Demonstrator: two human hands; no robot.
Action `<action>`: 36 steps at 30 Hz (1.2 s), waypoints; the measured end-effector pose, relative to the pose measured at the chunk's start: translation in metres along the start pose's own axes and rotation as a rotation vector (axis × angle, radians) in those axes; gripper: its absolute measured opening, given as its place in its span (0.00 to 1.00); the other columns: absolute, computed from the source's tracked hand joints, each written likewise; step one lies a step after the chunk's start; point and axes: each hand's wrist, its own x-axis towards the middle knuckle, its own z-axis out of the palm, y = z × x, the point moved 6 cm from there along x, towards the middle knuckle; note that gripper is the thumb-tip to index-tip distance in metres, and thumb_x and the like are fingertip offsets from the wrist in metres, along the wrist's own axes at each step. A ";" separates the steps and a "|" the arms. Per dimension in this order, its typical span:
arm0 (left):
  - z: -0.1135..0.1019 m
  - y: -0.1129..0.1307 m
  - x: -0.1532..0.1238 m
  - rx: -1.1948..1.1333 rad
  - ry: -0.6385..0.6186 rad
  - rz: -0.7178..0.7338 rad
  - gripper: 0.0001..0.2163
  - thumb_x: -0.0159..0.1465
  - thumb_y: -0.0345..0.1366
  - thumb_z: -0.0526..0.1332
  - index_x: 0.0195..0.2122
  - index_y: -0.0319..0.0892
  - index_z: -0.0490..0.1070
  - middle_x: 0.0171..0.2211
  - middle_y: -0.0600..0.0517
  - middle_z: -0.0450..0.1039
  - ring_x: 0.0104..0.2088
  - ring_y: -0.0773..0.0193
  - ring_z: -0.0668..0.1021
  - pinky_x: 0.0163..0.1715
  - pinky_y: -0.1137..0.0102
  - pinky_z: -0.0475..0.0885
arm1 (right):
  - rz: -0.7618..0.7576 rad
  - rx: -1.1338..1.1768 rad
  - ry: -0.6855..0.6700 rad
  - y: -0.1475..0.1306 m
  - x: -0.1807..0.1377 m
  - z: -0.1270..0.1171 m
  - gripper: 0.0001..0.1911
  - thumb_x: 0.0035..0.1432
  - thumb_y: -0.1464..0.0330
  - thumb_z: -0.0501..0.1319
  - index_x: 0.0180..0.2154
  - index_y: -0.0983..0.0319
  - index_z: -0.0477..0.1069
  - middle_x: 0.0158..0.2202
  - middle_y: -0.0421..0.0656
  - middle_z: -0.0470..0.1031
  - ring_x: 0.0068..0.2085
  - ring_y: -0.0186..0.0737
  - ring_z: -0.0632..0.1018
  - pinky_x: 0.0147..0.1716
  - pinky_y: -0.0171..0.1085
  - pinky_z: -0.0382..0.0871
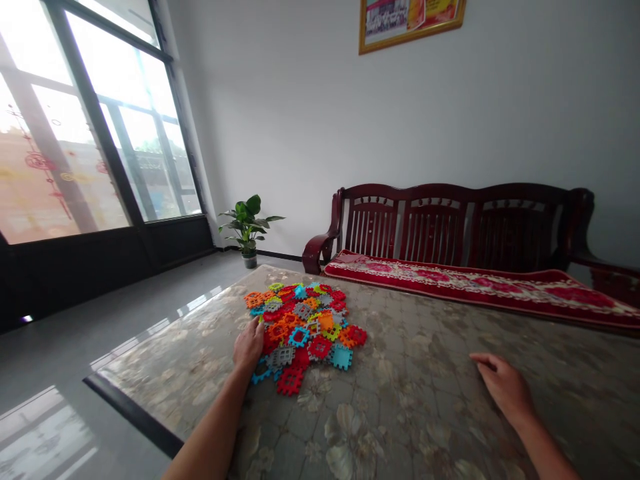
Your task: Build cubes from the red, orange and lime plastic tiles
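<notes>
A heap of interlocking plastic puzzle tiles (301, 337) in red, orange, blue, grey and yellow-green lies on the table. At its left edge is my left hand (249, 342), its fingertips against the outer tiles. The fingers are partly hidden there, and whether they grip a tile cannot be made out. Near the hand are a grey tile (283, 355) and a blue ring-shaped tile (299, 336). The lowest red tile (290, 381) sticks out toward me. Well to the right of the heap, my right hand (504, 385) is over the tabletop, index finger stretched out, with nothing visible in it.
The table (400, 400) has a glossy floral cover, and its left edge borders the floor. Behind it stands a dark red wooden bench (435, 230) with a patterned red cushion (465, 285). A potted plant (249, 227) is by the wall, near large windows (135, 133).
</notes>
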 end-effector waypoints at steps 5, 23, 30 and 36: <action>0.003 0.002 0.000 -0.033 -0.004 0.017 0.23 0.65 0.44 0.50 0.57 0.41 0.71 0.60 0.43 0.69 0.62 0.48 0.68 0.64 0.53 0.56 | -0.027 -0.025 -0.006 0.000 0.002 0.001 0.21 0.42 0.57 0.52 0.30 0.58 0.79 0.37 0.46 0.81 0.39 0.50 0.80 0.41 0.43 0.71; 0.003 0.088 0.031 -0.445 -0.015 0.111 0.26 0.70 0.44 0.46 0.69 0.47 0.52 0.66 0.45 0.60 0.62 0.57 0.69 0.55 0.64 0.70 | -0.032 -0.004 -0.002 -0.002 0.001 0.002 0.19 0.42 0.58 0.52 0.29 0.57 0.78 0.36 0.45 0.81 0.39 0.50 0.79 0.41 0.43 0.72; 0.003 0.026 -0.047 0.019 -0.286 0.197 0.44 0.47 0.55 0.68 0.64 0.45 0.63 0.65 0.40 0.61 0.66 0.40 0.60 0.63 0.49 0.56 | -0.019 0.003 -0.020 -0.002 0.001 0.003 0.21 0.43 0.57 0.52 0.31 0.58 0.78 0.38 0.46 0.81 0.41 0.51 0.80 0.42 0.44 0.71; 0.013 0.023 -0.102 0.443 -0.334 0.334 0.44 0.52 0.55 0.64 0.69 0.48 0.53 0.68 0.40 0.54 0.67 0.39 0.58 0.62 0.48 0.55 | -0.016 -0.003 -0.026 0.003 0.001 0.004 0.21 0.42 0.56 0.52 0.31 0.58 0.79 0.39 0.46 0.81 0.41 0.51 0.79 0.41 0.43 0.71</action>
